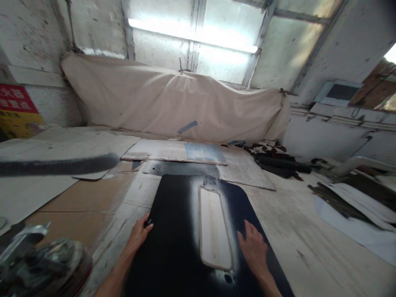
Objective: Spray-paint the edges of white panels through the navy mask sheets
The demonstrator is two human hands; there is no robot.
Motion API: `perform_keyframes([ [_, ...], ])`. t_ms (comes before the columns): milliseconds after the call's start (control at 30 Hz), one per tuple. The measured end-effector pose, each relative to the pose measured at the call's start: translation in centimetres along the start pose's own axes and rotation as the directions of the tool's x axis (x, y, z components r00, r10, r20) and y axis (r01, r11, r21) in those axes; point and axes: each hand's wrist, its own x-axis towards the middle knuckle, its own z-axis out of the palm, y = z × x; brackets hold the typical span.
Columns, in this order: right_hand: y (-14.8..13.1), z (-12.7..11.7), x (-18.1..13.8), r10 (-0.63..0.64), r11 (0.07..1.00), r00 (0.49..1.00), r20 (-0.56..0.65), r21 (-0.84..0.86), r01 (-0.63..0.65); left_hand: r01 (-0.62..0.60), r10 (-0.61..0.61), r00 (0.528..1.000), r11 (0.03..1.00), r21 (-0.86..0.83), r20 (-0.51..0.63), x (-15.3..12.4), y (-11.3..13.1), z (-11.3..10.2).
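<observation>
A large black sheet (173, 231) with rounded far corners lies in front of me on the table. Set in it is a long, pale, rounded rectangle (215, 229), with whitish overspray around its edges. My left hand (141, 232) grips the sheet's left edge, thumb on top and the other fingers mostly hidden; a small dark piece shows by the fingertips. Over the right part of the sheet is my right hand (254, 247), slightly blurred, fingers outstretched and holding nothing. Whether it touches the surface I cannot tell. Below the pale rectangle is a small dark hole (228, 279).
A blurred dark hose or bar (58, 165) juts in from the left. A metal device (49, 264) stands at lower left. Flat boards (173, 150) lie beyond the sheet, before a beige cloth (173, 103). Dark rolls and scraps (278, 161) lie at right, near stacked sheets (355, 202).
</observation>
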Motion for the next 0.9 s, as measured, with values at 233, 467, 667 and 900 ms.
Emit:
perform_keyframes([
  [233, 13.8, 2.8, -1.0, 0.205, 0.978, 0.966, 0.159, -0.063, -0.197, 0.011, -0.010, 0.999, 1.000, 0.022, -0.043, -0.1, -0.8, 0.7],
  [467, 16.2, 3.3, 1.1, 0.179, 0.952, 0.929, 0.325, 0.181, -0.247, 0.025, -0.023, 0.999, 0.999, 0.029, -0.047, -0.2, 0.3, 0.7],
  [667, 17.4, 4.5, 2.2, 0.187, 0.938, 0.930, 0.315, 0.224, -0.265, 0.040, -0.040, 0.999, 0.999, -0.004, -0.012, -0.6, 1.5, 0.8],
  [900, 17.0, 4.0, 2.5, 0.243, 0.940, 0.905, 0.348, 0.144, -0.308, 0.062, -0.061, 0.998, 0.997, -0.040, 0.034, -0.5, 2.2, -1.0],
])
